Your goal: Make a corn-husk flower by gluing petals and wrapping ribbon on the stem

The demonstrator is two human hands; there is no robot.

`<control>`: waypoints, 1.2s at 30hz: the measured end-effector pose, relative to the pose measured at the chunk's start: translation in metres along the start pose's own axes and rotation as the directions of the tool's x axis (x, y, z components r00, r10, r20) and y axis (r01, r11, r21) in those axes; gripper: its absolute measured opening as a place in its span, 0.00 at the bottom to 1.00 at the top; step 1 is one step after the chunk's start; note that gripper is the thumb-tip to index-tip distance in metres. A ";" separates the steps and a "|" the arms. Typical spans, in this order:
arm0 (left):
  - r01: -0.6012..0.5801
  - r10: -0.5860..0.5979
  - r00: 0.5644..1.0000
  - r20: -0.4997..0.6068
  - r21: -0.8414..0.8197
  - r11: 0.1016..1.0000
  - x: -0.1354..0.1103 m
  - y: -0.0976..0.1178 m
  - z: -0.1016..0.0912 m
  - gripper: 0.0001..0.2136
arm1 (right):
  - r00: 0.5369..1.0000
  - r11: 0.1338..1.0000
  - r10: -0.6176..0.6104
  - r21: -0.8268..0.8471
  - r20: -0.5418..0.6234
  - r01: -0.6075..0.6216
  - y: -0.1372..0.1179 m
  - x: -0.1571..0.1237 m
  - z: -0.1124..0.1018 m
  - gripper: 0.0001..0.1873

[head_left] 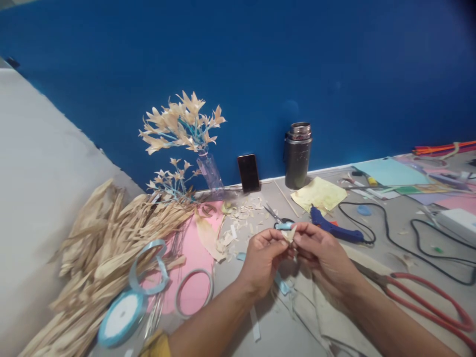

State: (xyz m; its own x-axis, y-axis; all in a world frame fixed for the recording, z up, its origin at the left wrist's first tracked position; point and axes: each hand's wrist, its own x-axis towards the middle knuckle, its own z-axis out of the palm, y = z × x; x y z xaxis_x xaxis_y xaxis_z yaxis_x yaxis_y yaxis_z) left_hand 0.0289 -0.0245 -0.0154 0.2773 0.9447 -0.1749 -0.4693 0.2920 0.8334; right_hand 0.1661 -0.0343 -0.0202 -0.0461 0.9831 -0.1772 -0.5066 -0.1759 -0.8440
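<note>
My left hand (pixel 264 260) and my right hand (pixel 323 253) meet over the table, fingertips pinching a small, pointed, cream corn husk piece (pixel 289 234) between them. The fingers partly hide its lower end. Just beyond my fingertips lie small scissors (pixel 273 213), with a bit of light blue ribbon (pixel 284 226) by their handles. Another strip of blue ribbon (pixel 281 284) rests below my hands. A blue glue gun (pixel 336 226) lies close beyond my right hand, its black cord running right. Large red-handled shears (pixel 427 297) lie beside my right forearm.
Dried corn husks (pixel 122 238) are heaped at left, near a blue ribbon spool (pixel 122 317), a tape roll (pixel 194 293) and pink paper (pixel 189 248). Husk flowers (pixel 186 119) stand in a clear bottle (pixel 210 173). A phone (pixel 249 173) and a flask (pixel 298 158) stand by the blue wall.
</note>
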 end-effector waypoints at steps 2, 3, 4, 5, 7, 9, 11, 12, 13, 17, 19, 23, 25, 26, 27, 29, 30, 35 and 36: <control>-0.015 0.016 1.000 -0.020 0.043 0.999 0.000 0.001 -0.001 0.11 | 1.000 1.000 -0.006 -0.029 0.014 0.006 0.000 0.000 -0.001 0.18; -0.046 0.049 0.998 -0.033 0.092 0.995 0.000 0.001 -0.001 0.11 | 1.000 0.998 -0.013 -0.063 0.025 0.015 0.000 0.000 -0.002 0.17; -0.083 0.091 0.995 -0.043 0.151 0.985 -0.001 0.002 -0.002 0.10 | 0.999 0.994 -0.028 -0.104 0.035 0.031 0.000 -0.001 -0.002 0.17; -0.120 0.133 0.990 -0.047 0.210 0.970 -0.001 0.002 -0.002 0.10 | 0.998 0.988 -0.051 -0.146 0.042 0.057 0.000 -0.001 -0.002 0.16; -0.165 0.185 0.982 -0.044 0.288 0.943 -0.001 0.004 -0.003 0.09 | 0.992 0.971 -0.107 -0.210 0.065 0.118 0.000 -0.002 -0.002 0.15; -0.167 0.189 0.981 -0.045 0.306 0.937 -0.002 0.005 -0.002 0.09 | 0.985 0.956 -0.144 -0.243 0.093 0.163 -0.001 -0.003 -0.001 0.15; -0.164 0.188 0.981 -0.048 0.308 0.937 -0.002 0.006 -0.001 0.09 | 0.982 0.948 -0.160 -0.260 0.099 0.181 -0.001 -0.003 0.000 0.16; -0.165 0.189 0.981 -0.051 0.310 0.936 -0.003 0.006 -0.001 0.09 | 0.981 0.947 -0.165 -0.264 0.097 0.186 0.000 -0.003 0.001 0.16; -0.166 0.191 0.980 -0.052 0.309 0.936 -0.003 0.006 -0.001 0.08 | 0.981 0.945 -0.170 -0.266 0.094 0.190 0.000 -0.003 0.001 0.16; -0.150 0.168 0.984 -0.066 0.219 0.964 -0.002 0.002 -0.002 0.07 | 0.985 0.947 -0.164 -0.270 0.061 0.174 0.001 -0.002 0.001 0.15; -0.124 0.136 0.988 -0.067 0.160 0.979 -0.001 -0.001 -0.003 0.08 | 0.988 0.956 -0.149 -0.248 0.043 0.156 0.001 -0.002 0.001 0.15; -0.136 0.150 0.987 -0.063 0.190 0.972 0.000 -0.002 -0.004 0.07 | 0.988 0.959 -0.128 -0.242 0.090 0.146 0.001 -0.003 -0.001 0.14; -0.178 0.212 0.973 -0.087 0.296 0.939 0.000 -0.002 -0.003 0.05 | 0.986 0.949 -0.136 -0.272 0.099 0.158 0.001 -0.004 -0.002 0.15; -0.202 0.253 0.963 -0.095 0.364 0.909 -0.001 -0.001 -0.003 0.04 | 0.985 0.943 -0.149 -0.286 0.092 0.169 0.000 -0.005 -0.002 0.16; -0.226 0.294 0.951 -0.095 0.433 0.872 -0.001 -0.001 -0.003 0.03 | 0.983 0.937 -0.165 -0.298 0.081 0.182 0.000 -0.005 -0.001 0.17; -0.275 0.370 0.927 -0.063 0.557 0.784 -0.003 0.000 -0.002 0.01 | 0.979 0.927 -0.196 -0.315 0.057 0.204 -0.001 -0.006 -0.001 0.21; -0.302 0.401 0.915 -0.031 0.607 0.735 -0.004 0.001 -0.002 0.02 | 0.978 0.923 -0.206 -0.321 0.047 0.210 -0.001 -0.006 -0.001 0.22; -0.365 0.444 0.893 0.073 0.695 0.619 -0.009 0.002 -0.001 0.06 | 0.974 0.908 -0.222 -0.353 0.045 0.223 0.000 -0.004 -0.005 0.15; -0.355 0.431 0.900 0.070 0.691 0.630 -0.009 0.002 0.000 0.06 | 0.974 0.910 -0.223 -0.349 0.044 0.224 0.000 -0.003 -0.006 0.13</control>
State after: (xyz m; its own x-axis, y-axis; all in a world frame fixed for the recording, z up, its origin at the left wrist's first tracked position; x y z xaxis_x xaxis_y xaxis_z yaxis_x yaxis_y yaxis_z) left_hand 0.0252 -0.0328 -0.0125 0.1059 0.9654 0.2384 0.1853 -0.2547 0.9491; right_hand 0.1716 -0.0381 -0.0233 0.0303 0.9988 0.0380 -0.1714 0.0426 -0.9843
